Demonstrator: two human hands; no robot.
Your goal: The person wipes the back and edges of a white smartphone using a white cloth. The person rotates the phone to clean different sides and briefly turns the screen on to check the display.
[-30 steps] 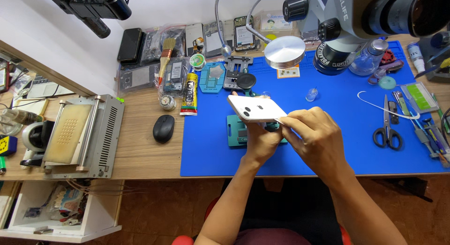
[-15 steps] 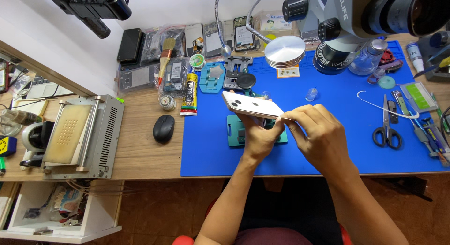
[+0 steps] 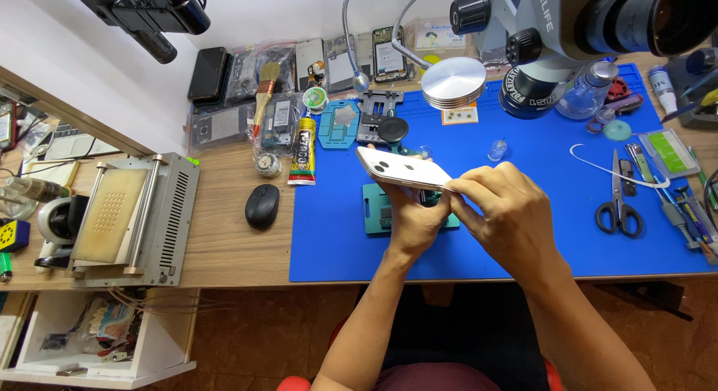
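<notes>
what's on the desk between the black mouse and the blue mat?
In the head view, nothing: bare wood separates the mouse from the blue mat edge. The glue tube lies further back, overlapping that edge.

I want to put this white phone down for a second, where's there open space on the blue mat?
Bare blue mat lies left of the green fixture, toward the black mouse. Another open patch sits between your right hand and the scissors. The mat's back edge and far right side are crowded with tools and parts.
</notes>
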